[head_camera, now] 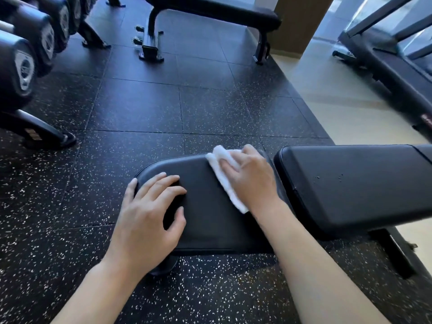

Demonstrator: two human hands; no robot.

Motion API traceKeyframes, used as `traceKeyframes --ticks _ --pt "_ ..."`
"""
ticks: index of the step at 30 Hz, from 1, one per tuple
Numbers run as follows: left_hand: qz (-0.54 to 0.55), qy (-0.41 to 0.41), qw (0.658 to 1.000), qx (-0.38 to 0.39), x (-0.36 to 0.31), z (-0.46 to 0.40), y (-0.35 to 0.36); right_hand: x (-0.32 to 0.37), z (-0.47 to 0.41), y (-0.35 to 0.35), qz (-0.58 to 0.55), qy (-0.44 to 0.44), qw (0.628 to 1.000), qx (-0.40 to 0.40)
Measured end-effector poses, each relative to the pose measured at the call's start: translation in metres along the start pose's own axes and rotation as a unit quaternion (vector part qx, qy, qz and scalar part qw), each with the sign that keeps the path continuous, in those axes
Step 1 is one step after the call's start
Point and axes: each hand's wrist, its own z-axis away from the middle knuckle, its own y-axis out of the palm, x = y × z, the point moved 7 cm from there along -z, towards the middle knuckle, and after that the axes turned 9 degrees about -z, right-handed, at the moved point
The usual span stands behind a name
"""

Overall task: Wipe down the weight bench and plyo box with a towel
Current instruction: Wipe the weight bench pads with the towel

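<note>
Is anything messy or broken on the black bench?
Nothing looks broken. The long black padded back pad has a few tiny pale specks near its middle, not yet wiped. The right hand presses the white folded towel on the rounded black seat pad; the left hand steadies that pad.

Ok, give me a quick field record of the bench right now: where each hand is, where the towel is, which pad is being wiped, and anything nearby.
left hand: flat on the seat pad, fingers spread near its rounded end
right hand: presses the white towel onto the seat pad
towel: folded, at the seat pad's far edge beside the gap to the back pad
back pad: no hand or towel on it, a few specks show
nearby: second bench, dumbbell rack
plyo box: not in view
</note>
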Motion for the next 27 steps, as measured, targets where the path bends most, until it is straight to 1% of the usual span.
traceKeyframes --ticks 3,4,5,7,9,10,12,15,18,19,21,23,27 --pt "-0.014 0.007 1.0 0.005 -0.009 0.003 0.003 -0.051 -0.015 -0.021 -0.009 0.114 0.992 -0.051" --pt "-0.017 0.01 1.0 0.005 -0.012 0.003 0.004 -0.052 -0.016 -0.019 -0.006 0.126 0.99 -0.054" --pt "-0.017 0.014 1.0 0.005 -0.013 0.002 0.004 -0.042 -0.016 -0.012 0.002 0.117 0.992 -0.053" --pt "-0.011 0.017 1.0 0.005 -0.014 -0.002 0.003 -0.007 -0.011 0.011 0.006 0.061 0.997 -0.036" --pt "-0.002 0.009 1.0 0.001 -0.013 -0.005 0.002 0.034 0.003 0.039 0.009 -0.015 1.0 0.012" --pt "0.003 0.003 1.0 -0.002 -0.012 -0.006 0.001 0.049 0.01 0.047 0.005 -0.037 0.998 0.044" --pt "0.009 -0.002 1.0 -0.004 -0.012 -0.005 -0.001 0.053 0.021 0.04 -0.024 -0.035 0.995 0.089" --pt "-0.002 0.039 0.999 0.02 -0.023 -0.002 0.005 0.027 0.04 0.006 -0.043 -0.029 0.996 0.079" --pt "-0.011 0.071 0.996 0.05 -0.045 -0.004 0.012 -0.001 0.061 -0.03 -0.058 -0.033 0.998 0.014" --pt "-0.014 0.082 0.995 0.061 -0.052 -0.005 0.015 -0.01 0.066 -0.038 -0.056 -0.039 0.998 0.01" --pt "-0.01 0.1 0.992 0.08 -0.064 -0.005 0.019 -0.03 0.084 -0.049 -0.05 -0.041 0.997 0.036" --pt "-0.007 0.1 0.992 0.082 -0.068 -0.007 0.021 -0.056 0.1 -0.063 -0.07 -0.019 0.996 0.048" --pt "-0.004 0.099 0.992 0.077 -0.073 -0.011 0.026 -0.072 0.11 -0.071 -0.083 0.006 0.996 0.009"
